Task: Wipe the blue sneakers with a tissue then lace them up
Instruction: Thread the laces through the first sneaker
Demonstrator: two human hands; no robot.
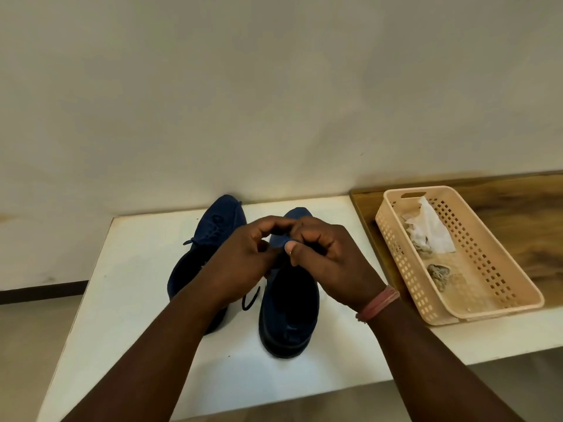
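The right sneaker (289,303), standing beside its laced mate (210,248) on the white table (128,300), is soft and light; both hands, left (243,260) and right (329,257), pinch its limp lace (250,297), best held near the tips.

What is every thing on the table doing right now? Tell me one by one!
left sneaker: upright on the table, laces threaded, untouched.
right sneaker: upright, being laced; a dark lace end hangs beside it.
left hand: fingers curled, working at the right sneaker's laces.
right hand: fingers curled, pinching at the laces.
basket: open, holds tissues.
tissues: crumpled, used, in the basket.
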